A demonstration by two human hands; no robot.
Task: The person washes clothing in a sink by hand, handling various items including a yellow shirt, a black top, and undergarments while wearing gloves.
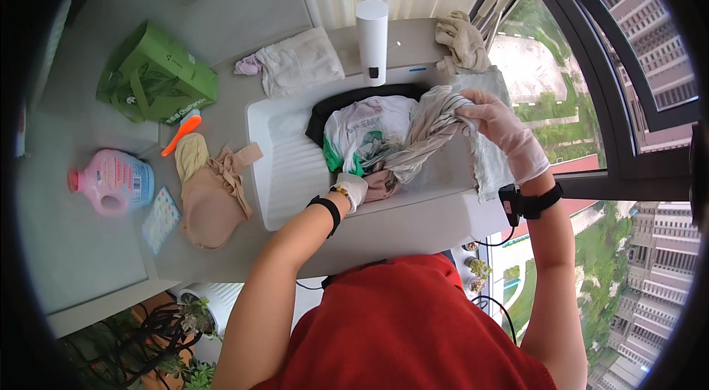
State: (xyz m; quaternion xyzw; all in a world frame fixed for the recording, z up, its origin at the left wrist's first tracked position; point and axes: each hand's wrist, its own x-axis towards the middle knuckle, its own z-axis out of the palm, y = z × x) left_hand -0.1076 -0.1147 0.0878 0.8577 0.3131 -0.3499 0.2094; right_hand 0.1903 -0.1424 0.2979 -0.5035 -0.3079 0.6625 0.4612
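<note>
A white sink with a ribbed washboard side holds a heap of wet laundry. My right hand, in a translucent glove, grips one end of a striped garment and lifts it above the sink's right side. The garment hangs down toward the front of the heap. My left hand, also gloved, reaches in at the front wall beside a dusty pink cloth; its fingers are mostly hidden. A white garment with green parts lies behind it, over a black piece.
A white faucet rises behind the sink. Left on the counter are a folded white towel, beige bra, orange-handled brush, green bag and pink detergent bottle. A grey towel drapes the right edge, near the window.
</note>
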